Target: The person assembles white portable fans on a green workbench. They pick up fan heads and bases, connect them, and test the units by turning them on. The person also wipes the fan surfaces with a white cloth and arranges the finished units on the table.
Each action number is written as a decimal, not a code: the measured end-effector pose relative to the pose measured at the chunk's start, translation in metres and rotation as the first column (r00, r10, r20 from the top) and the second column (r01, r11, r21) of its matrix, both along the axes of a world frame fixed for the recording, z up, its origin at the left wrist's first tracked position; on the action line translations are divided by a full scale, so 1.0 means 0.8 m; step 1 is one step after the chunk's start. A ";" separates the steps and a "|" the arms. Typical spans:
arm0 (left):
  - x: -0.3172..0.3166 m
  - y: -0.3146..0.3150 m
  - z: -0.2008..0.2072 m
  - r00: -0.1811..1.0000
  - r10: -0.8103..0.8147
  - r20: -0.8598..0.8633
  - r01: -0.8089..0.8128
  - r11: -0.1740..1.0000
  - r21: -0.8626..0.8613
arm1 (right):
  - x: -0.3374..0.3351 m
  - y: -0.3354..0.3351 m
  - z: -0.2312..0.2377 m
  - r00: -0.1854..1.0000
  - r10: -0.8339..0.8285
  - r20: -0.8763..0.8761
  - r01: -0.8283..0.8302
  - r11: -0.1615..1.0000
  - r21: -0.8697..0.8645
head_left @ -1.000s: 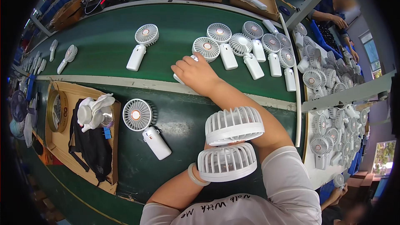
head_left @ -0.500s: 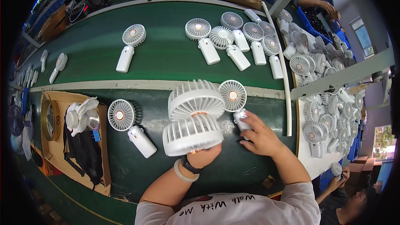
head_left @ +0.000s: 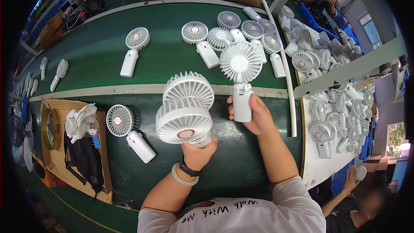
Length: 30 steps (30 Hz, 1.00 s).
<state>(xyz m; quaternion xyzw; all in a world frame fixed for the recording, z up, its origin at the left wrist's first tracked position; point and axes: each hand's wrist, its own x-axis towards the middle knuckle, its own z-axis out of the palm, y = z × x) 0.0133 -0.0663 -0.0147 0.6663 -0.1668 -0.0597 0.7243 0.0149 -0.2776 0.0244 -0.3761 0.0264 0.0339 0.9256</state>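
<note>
My left hand [head_left: 199, 153] is closed around white handheld fans; two round caged heads show above it, the nearer fan [head_left: 184, 123] overlapping the farther fan [head_left: 189, 87]. Their handles are mostly hidden by the hand. To the right, my right hand [head_left: 258, 114] grips another white handheld fan [head_left: 241, 62] by its handle, its head upright and raised over the rail. On the green bench left of my hands lies one more fan [head_left: 129, 131], its head toward the far side.
Several fans [head_left: 220, 39] lie on the green belt [head_left: 164, 51] beyond a pale rail [head_left: 142, 87]. A cardboard box [head_left: 56, 155] holds tape and a black bag. Many fans [head_left: 321, 133] are piled on the right-hand table. A metal post [head_left: 349, 73] crosses there; co-workers sit at right.
My right hand has lifted the fan off the bench and turned it, so its other side shows. My left hand's fans have moved slightly left and tilted, and my view has shifted a little.
</note>
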 end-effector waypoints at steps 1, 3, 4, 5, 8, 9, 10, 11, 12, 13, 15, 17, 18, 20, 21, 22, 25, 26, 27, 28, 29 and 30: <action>0.001 0.000 0.006 0.998 -0.014 -0.054 0.012 0.999 -0.041 | 0.005 0.010 -0.005 0.999 0.029 0.032 -0.033 0.991 0.132; 0.006 -0.003 0.013 0.989 -0.042 -0.144 0.026 0.993 -0.112 | 0.007 0.015 -0.014 0.994 0.090 0.062 -0.103 0.959 0.263; 0.006 -0.004 0.016 0.971 -0.095 -0.219 0.053 0.981 -0.189 | 0.007 0.015 -0.019 0.990 0.117 0.082 -0.137 0.935 0.327; 0.005 -0.004 0.019 0.945 -0.152 -0.288 0.073 0.961 -0.268 | 0.003 0.015 -0.025 0.990 0.131 0.046 -0.138 0.941 0.309; 0.008 -0.003 0.017 0.893 -0.244 -0.377 0.098 0.925 -0.367 | 0.003 0.017 -0.029 0.986 0.142 0.085 -0.162 0.928 0.335; 0.008 -0.002 0.014 0.881 -0.264 -0.393 0.107 0.920 -0.378 | 0.004 0.018 -0.029 0.987 0.135 0.090 -0.158 0.928 0.339; 0.009 -0.002 0.014 0.885 -0.259 -0.386 0.097 0.915 -0.392 | 0.004 0.018 -0.029 0.986 0.132 0.100 -0.158 0.932 0.327; 0.009 -0.001 0.017 0.890 -0.254 -0.379 0.088 0.910 -0.405 | 0.004 0.018 -0.029 0.985 0.130 0.110 -0.158 0.936 0.315; 0.010 -0.001 0.018 0.894 -0.250 -0.371 0.080 0.905 -0.418 | 0.004 0.017 -0.030 0.985 0.126 0.121 -0.158 0.940 0.302; 0.011 -0.001 0.017 0.887 -0.260 -0.381 0.087 0.905 -0.416 | 0.003 0.015 -0.033 0.987 0.110 0.121 -0.140 0.950 0.279; 0.010 -0.003 0.018 0.850 -0.295 -0.436 0.067 0.882 -0.466 | 0.004 0.015 -0.029 0.991 0.087 0.107 -0.111 0.963 0.248; 0.011 -0.002 0.018 0.808 -0.356 -0.469 0.069 0.848 -0.525 | 0.007 0.011 -0.033 0.995 0.066 0.079 -0.079 0.980 0.185; 0.013 0.000 0.017 0.787 -0.398 -0.472 0.083 0.826 -0.558 | 0.011 0.006 -0.038 0.996 0.057 0.063 -0.065 0.988 0.139; 0.013 0.003 0.018 0.758 -0.462 -0.460 0.110 0.787 -0.608 | 0.010 0.002 -0.042 1.000 0.019 0.004 -0.019 0.983 0.183; 0.012 0.002 0.018 0.754 -0.483 -0.445 0.124 0.770 -0.625 | 0.008 0.003 -0.042 0.999 -0.001 -0.039 0.012 0.963 0.269; 0.012 0.002 0.018 0.749 -0.504 -0.430 0.138 0.754 -0.643 | 0.007 0.003 -0.041 0.996 -0.017 -0.085 0.046 0.935 0.351; 0.012 0.001 0.017 0.747 -0.510 -0.427 0.171 0.768 -0.617 | 0.008 0.006 -0.032 0.986 -0.114 -0.125 0.108 0.993 -0.053; 0.012 0.001 0.017 0.742 -0.514 -0.430 0.184 0.773 -0.607 | 0.008 0.010 -0.030 0.979 -0.151 -0.136 0.129 0.980 -0.153; 0.011 0.001 0.016 0.745 -0.508 -0.432 0.183 0.779 -0.600 | 0.008 0.013 -0.031 0.978 -0.189 -0.087 0.164 0.958 -0.234; 0.011 0.001 0.016 0.748 -0.502 -0.434 0.182 0.784 -0.594 | 0.008 0.015 -0.030 0.977 -0.204 -0.070 0.180 0.951 -0.253; 0.011 0.001 0.016 0.750 -0.497 -0.436 0.182 0.789 -0.587 | 0.009 0.017 -0.026 0.974 -0.219 -0.053 0.197 0.942 -0.270; 0.010 0.001 0.015 0.762 -0.475 -0.439 0.171 0.802 -0.572 | 0.009 0.017 -0.024 0.971 -0.234 -0.038 0.214 0.933 -0.290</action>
